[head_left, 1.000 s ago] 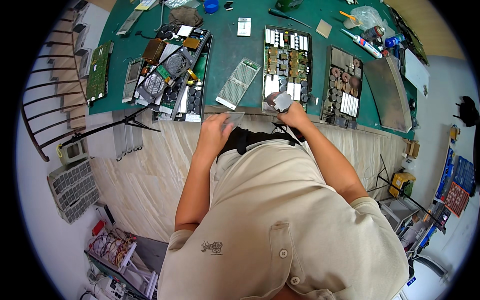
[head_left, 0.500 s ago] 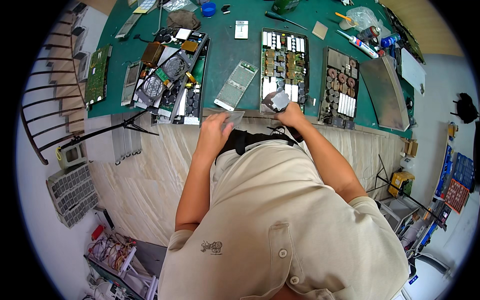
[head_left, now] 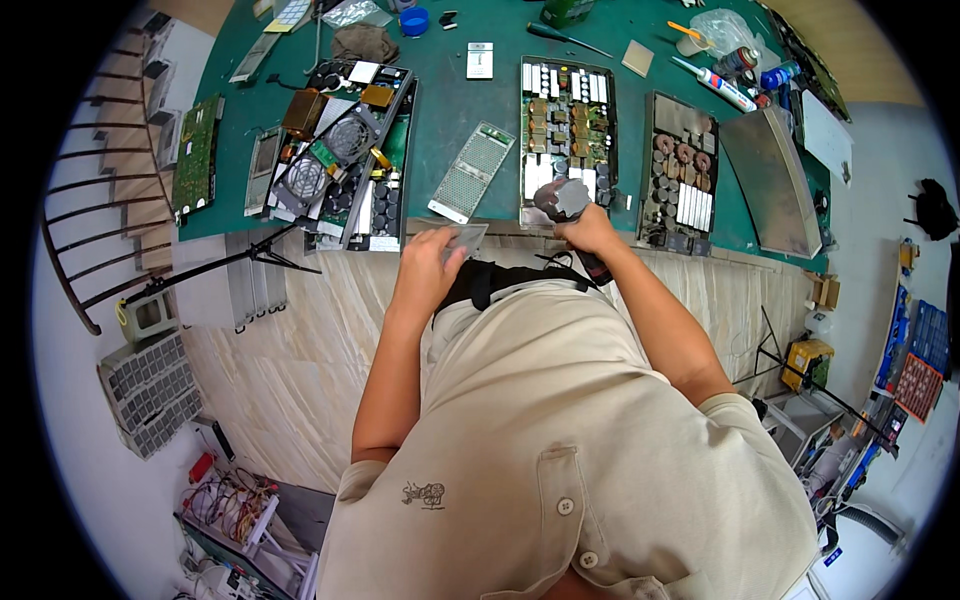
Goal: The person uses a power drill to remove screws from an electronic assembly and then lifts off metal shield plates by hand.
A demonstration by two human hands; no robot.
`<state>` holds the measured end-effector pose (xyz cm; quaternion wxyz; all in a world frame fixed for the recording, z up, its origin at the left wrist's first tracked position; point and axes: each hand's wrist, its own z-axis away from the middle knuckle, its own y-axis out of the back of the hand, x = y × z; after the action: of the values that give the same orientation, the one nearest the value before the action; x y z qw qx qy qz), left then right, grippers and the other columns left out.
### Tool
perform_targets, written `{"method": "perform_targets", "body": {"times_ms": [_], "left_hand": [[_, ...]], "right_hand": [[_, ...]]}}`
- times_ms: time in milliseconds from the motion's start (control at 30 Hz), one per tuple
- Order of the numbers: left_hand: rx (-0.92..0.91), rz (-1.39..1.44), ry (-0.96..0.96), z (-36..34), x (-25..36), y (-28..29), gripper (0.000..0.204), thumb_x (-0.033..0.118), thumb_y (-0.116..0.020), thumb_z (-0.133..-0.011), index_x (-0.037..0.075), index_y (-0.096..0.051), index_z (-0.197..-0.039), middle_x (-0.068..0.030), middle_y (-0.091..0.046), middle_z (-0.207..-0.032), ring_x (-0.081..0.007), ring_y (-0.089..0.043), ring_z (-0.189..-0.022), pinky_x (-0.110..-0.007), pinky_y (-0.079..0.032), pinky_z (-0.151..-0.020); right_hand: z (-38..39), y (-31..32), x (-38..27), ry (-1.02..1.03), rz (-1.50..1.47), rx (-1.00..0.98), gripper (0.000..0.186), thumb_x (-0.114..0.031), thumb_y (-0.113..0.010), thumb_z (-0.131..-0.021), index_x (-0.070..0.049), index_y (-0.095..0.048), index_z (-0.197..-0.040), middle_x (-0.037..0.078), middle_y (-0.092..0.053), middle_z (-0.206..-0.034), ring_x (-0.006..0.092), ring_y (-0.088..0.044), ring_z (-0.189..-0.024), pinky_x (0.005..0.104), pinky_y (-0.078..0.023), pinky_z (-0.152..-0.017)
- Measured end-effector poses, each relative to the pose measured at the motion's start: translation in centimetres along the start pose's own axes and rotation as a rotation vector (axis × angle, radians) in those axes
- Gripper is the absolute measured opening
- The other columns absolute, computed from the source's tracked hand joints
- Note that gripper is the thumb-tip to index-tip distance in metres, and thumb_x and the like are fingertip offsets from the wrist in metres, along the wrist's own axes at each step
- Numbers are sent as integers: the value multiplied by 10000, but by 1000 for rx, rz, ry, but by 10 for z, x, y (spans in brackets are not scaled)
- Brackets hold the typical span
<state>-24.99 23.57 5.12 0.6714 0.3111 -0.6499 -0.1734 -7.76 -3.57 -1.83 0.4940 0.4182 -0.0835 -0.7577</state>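
Near the front edge of the bench, my right hand (head_left: 588,232) is closed around a cordless drill (head_left: 566,200) with a worn grey and dark body. Its tip is hidden, and its dark red base shows below my hand. The drill is over the near end of an open circuit-board unit (head_left: 570,120) with white blocks and brown coils. My left hand (head_left: 430,260) is closed on a thin grey panel (head_left: 470,238) in front of the bench edge. Just beyond that panel lies a perforated metal cover (head_left: 473,172), flat on the bench.
On the green bench (head_left: 460,110), a stacked unit with fans (head_left: 345,150) stands left and another open unit (head_left: 680,170) right. Beyond that are a bent metal housing (head_left: 775,180) and a sealant tube (head_left: 725,90). A screwdriver (head_left: 568,40) lies at the back.
My right hand and the drill have shifted slightly right, and the drill has turned so more of its red base shows. My left hand stays nearly in place with the panel.
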Motion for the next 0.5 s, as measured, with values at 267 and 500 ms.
{"method": "perform_targets", "body": {"times_ms": [267,500], "left_hand": [[-20,8,-2,-4,0,-7,281,94,-767,-859,-23,-718,-1110,-205,-730,-947,-382,-692,-870,-435,-546,-777],[-147,43,-48,-26,28,-16,331,134,-774,-876,-28,-699,-1154,-195,-724,-940,-390,-673,-898,-443,-533,-819]], "right_hand": [[63,39,-10,91,-202,-4,453,-165,-823,-753,27,-676,-1136,140,-750,-938,204,-708,-696,353,-565,-669],[154,89,-48,191,-594,-222,296,18,-748,-786,3,-668,-1071,70,-701,-894,135,-636,-674,312,-524,-610]]}}
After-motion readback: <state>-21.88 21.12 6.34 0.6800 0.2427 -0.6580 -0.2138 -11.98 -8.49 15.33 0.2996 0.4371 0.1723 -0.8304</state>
